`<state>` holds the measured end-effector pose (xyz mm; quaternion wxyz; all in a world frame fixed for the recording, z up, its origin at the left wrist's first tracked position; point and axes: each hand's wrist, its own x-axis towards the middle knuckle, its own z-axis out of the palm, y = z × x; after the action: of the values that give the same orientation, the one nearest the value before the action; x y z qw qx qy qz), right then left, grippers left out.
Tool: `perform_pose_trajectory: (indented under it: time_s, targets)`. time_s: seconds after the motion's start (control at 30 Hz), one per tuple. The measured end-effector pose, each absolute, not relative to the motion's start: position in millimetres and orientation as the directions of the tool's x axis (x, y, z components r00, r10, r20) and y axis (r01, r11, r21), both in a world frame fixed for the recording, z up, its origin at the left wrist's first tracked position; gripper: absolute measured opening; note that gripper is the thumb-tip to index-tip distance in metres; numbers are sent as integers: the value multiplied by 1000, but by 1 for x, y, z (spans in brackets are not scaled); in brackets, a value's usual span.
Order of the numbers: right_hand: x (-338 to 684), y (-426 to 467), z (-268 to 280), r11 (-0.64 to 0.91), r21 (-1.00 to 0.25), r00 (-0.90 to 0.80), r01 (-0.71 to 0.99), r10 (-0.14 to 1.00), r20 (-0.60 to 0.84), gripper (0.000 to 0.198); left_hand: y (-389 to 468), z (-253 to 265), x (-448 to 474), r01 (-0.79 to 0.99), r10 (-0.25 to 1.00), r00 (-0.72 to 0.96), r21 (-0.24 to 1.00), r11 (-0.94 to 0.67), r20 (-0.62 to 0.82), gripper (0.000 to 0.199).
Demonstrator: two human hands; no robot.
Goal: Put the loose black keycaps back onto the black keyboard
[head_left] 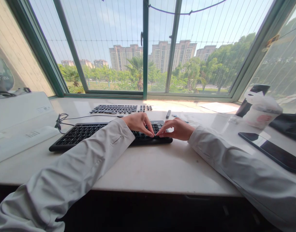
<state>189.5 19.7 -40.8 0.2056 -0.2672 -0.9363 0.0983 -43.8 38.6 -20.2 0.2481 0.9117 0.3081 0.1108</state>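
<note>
1. Your two hands meet at the right end of one black keyboard (109,135), which lies on the pale stone sill (148,167) in front of you, its left end angled toward you.
2. Your left hand (139,123) arches over the keys with the fingers curled down; the fingertips (151,133) touch the keys near the right end. You hold nothing that can be seen in it.
3. Your right hand (178,129) comes in from the right edge of the keyboard, its fingers drawn together and pointing left, the tips just beside those of your left hand. Whether you pinch a key between them cannot be told.
4. One cable (62,120) leaves the far left of the keyboard and bunches in a loose coil on the sill.
5. Behind the keyboard lie loose key caps (120,109), set out in rows like a second key layout, one group in all; the single caps are too small to count.
6. One small dark stick-shaped thing (168,113) lies just right of those caps, apart from your hands.
7. To your right you have one dark tablet (271,149) lying flat, and behind it one wrapped cup (261,112) beside one dark bottle (251,96).
8. To your left sit two white things: one large box (19,111) and one long white bar (22,141) in front of it.
9. Both your sleeves are white, two in view.
</note>
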Motion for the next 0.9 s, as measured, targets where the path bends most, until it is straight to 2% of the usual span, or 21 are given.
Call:
perform_pose_trajectory:
  time_s: [0.13,0.27,0.43,0.67,0.9]
  targets:
    - [190,19,-40,837,-282,-774,469,543,327,19,39,-21,-43,479,598,799,542,-691,57,31]
    - [190,20,-43,841,-290,-760,457,539,364,21,35,-16,-43,517,632,773,519,-680,58,30]
    - [190,25,-47,823,-347,-721,450,564,403,22,33,-13,-44,513,643,757,505,-695,115,25]
    - [189,31,-51,792,-453,-720,409,585,374,26,39,-17,-46,522,652,752,511,-683,102,27]
    - [190,31,-53,792,-455,-717,407,585,378,27,38,-16,-45,526,656,748,516,-676,96,27]
